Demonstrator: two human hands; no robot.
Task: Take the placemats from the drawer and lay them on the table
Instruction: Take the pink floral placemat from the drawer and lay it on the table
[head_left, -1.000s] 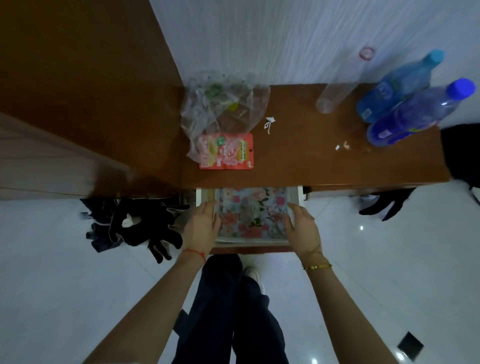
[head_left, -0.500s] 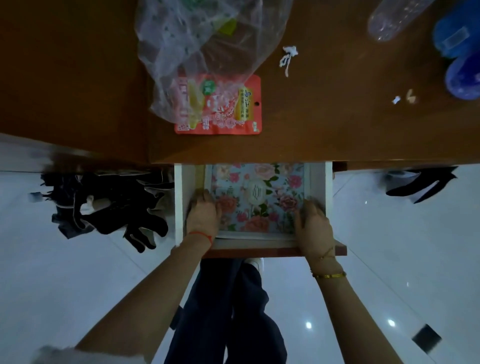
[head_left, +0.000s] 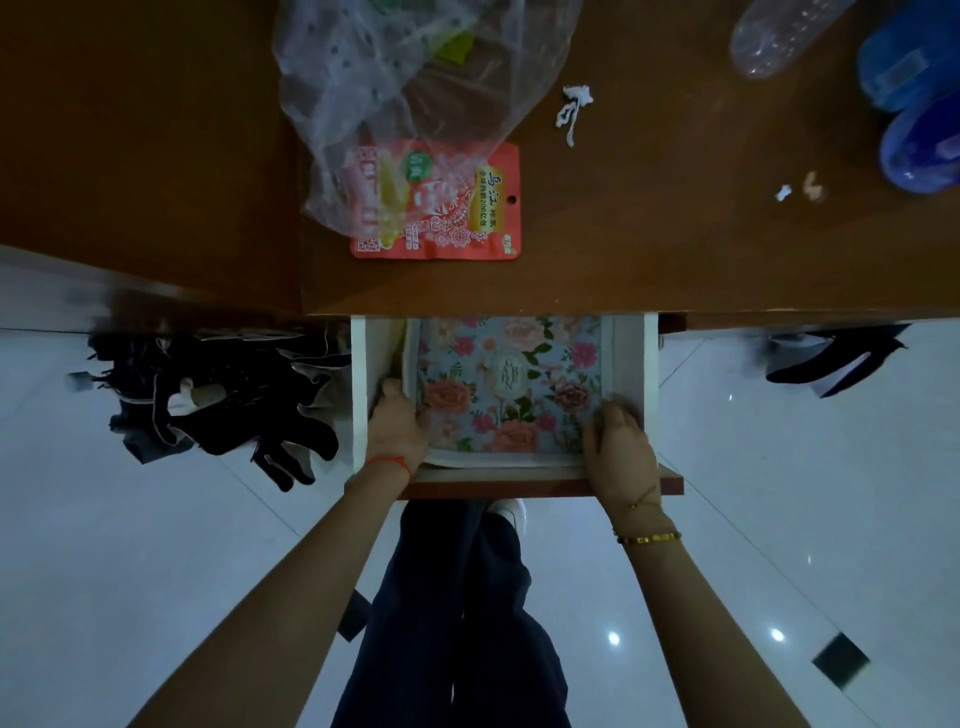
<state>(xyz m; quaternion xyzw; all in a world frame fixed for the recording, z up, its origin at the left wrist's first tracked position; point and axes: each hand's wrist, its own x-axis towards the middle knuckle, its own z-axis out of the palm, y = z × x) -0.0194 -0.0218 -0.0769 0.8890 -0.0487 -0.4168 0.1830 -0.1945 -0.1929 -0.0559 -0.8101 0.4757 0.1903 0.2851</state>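
Observation:
A white drawer (head_left: 629, 358) with a brown front stands pulled out from under the brown wooden table (head_left: 649, 228). Inside lie the floral placemats (head_left: 506, 382), light blue with pink and orange roses, with a pale edge at the near side. My left hand (head_left: 397, 428) is inside the drawer with its fingers curled around the mats' left edge. My right hand (head_left: 621, 452) grips the mats' right near corner; its fingertips are blurred.
On the table lie a clear plastic bag (head_left: 415, 88) over a red snack packet (head_left: 452, 208), a white paper scrap (head_left: 574, 106), a clear bottle (head_left: 779, 36) and blue bottles (head_left: 909, 104). Black gloves (head_left: 223, 405) hang at the left. White tiled floor below.
My head has come closer and lower over the drawer, so the table fills the top. Both hands have gone from the drawer's rim down onto the mats' side edges.

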